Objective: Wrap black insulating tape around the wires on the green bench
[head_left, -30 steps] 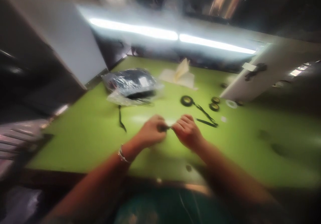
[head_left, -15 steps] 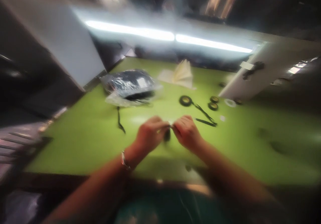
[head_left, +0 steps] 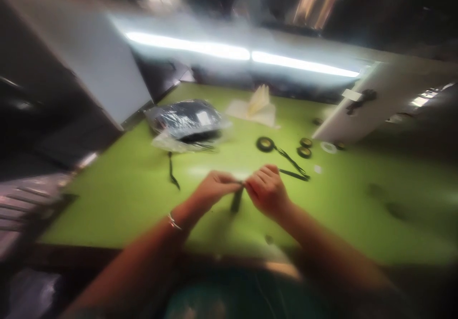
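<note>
Above the green tabletop (head_left: 136, 204), my left hand (head_left: 214, 188) pinches one side of a small dark strip (head_left: 236, 200), its fingers pressed together. Close beside it, my right hand (head_left: 267, 189) is closed with fingers curled, gripping the same strip at its upper end. The strip's lower part hangs down between the hands; blur hides its exact kind. A bracelet (head_left: 174, 221) circles my left wrist. Just beyond my right hand lies a thin dark tool (head_left: 294, 174), and near it a bundle of black cords (head_left: 289, 159).
A clear plastic bag with dark contents (head_left: 189, 118) lies at the back left, a black strap (head_left: 172, 171) before it. Behind are open papers (head_left: 261, 107). Black tape rolls (head_left: 265, 144) and a white ring (head_left: 328, 147) sit toward the right panel (head_left: 345, 111).
My left hand has shifted slightly down and left, its fingers straighter. More of the dark strip now hangs below the fingers. My right hand has barely moved.
</note>
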### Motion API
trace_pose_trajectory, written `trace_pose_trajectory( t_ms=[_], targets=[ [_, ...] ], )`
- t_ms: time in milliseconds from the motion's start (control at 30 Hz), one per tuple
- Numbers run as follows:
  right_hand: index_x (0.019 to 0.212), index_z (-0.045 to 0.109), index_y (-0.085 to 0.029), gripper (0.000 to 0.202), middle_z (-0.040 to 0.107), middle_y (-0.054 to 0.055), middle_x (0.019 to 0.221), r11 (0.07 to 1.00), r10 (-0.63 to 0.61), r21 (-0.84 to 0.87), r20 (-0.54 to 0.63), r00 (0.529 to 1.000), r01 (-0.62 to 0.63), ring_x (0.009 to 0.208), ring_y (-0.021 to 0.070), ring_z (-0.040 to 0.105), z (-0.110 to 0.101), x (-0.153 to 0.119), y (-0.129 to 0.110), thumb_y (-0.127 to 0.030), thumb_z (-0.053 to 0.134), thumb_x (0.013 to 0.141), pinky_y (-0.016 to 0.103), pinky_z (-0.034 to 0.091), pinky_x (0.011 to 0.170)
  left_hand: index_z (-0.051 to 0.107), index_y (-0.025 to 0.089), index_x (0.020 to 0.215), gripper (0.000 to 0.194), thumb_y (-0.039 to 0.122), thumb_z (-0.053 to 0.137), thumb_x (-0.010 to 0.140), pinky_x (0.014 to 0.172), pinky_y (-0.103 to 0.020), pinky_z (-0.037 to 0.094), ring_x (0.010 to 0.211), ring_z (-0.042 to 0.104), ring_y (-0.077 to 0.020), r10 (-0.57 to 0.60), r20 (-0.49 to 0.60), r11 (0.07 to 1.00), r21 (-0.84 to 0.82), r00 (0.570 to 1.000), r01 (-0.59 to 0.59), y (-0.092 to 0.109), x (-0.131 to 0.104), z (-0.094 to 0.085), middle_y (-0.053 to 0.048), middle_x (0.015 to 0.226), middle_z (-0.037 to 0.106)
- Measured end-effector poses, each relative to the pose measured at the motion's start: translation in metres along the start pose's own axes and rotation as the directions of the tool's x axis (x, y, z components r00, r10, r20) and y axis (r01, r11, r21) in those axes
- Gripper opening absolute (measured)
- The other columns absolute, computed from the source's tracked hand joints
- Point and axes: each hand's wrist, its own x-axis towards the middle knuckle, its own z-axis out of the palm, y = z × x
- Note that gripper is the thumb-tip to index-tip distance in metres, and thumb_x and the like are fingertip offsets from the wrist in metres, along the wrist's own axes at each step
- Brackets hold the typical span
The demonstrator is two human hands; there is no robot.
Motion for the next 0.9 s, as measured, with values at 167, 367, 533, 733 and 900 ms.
trace_pose_trajectory(
  t_ms=[167,367,533,733,900],
  targets=[
    [0.065,0.047,-0.020,0.025,0.049,-0.001,0.058,0.998,-0.045,-0.054,-0.018,0.999,0.044,0.063,0.0147,0.038,0.000,-0.001,0.000,-0.020,0.052,0.089,0.033,0.033,0.074,0.073,0.011,0.073,0.019,0.029,0.073,0.065,0.046,-0.021,0.023,0.047,0.033,-0.0055,-0.118,0.075,0.990,-0.073,0.990,0.123,0.000,0.000,-0.005,0.003,0.050,0.051],
    [0.067,0.049,-0.021,0.021,0.050,-0.002,0.058,0.990,-0.113,-0.096,-0.056,0.992,0.107,0.063,0.0146,0.041,0.002,-0.005,0.005,-0.014,0.055,0.087,0.032,0.035,0.078,0.068,0.010,0.063,0.038,0.047,0.072,0.069,0.045,-0.022,0.019,0.047,0.029,-0.0053,-0.107,0.057,0.994,0.002,0.993,0.107,0.005,-0.002,-0.003,0.003,0.049,0.047],
    [0.080,0.056,-0.024,0.015,0.057,-0.002,0.064,0.986,-0.163,-0.038,-0.078,0.984,0.160,0.071,0.0152,0.048,0.008,-0.008,0.014,-0.010,0.055,0.086,0.033,0.035,0.086,0.073,0.010,0.073,0.034,0.044,0.071,0.072,0.054,-0.024,0.037,0.055,0.048,-0.0102,-0.060,0.020,0.996,0.067,0.998,0.058,0.001,-0.002,0.000,-0.003,0.060,0.063],
    [0.080,0.056,-0.021,0.012,0.062,0.000,0.071,0.976,0.022,0.215,0.042,0.999,-0.031,0.074,0.0158,0.052,0.002,-0.002,0.019,-0.025,0.054,0.090,0.034,0.036,0.082,0.074,0.016,0.078,0.012,0.021,0.063,0.079,0.061,-0.026,0.042,0.064,0.056,-0.0134,0.402,-0.065,0.787,0.534,0.913,-0.309,-0.007,-0.002,0.002,-0.003,0.069,0.065],
    [0.078,0.058,-0.020,0.028,0.061,0.001,0.069,0.936,0.121,0.289,0.271,0.955,-0.201,0.068,0.0149,0.051,0.000,-0.001,0.013,-0.031,0.041,0.097,0.031,0.034,0.074,0.072,0.019,0.079,0.014,0.015,0.058,0.081,0.061,-0.026,0.042,0.066,0.056,-0.0144,0.651,0.069,0.434,0.783,0.756,-0.445,-0.013,-0.003,0.005,-0.004,0.074,0.065]
  ],
)
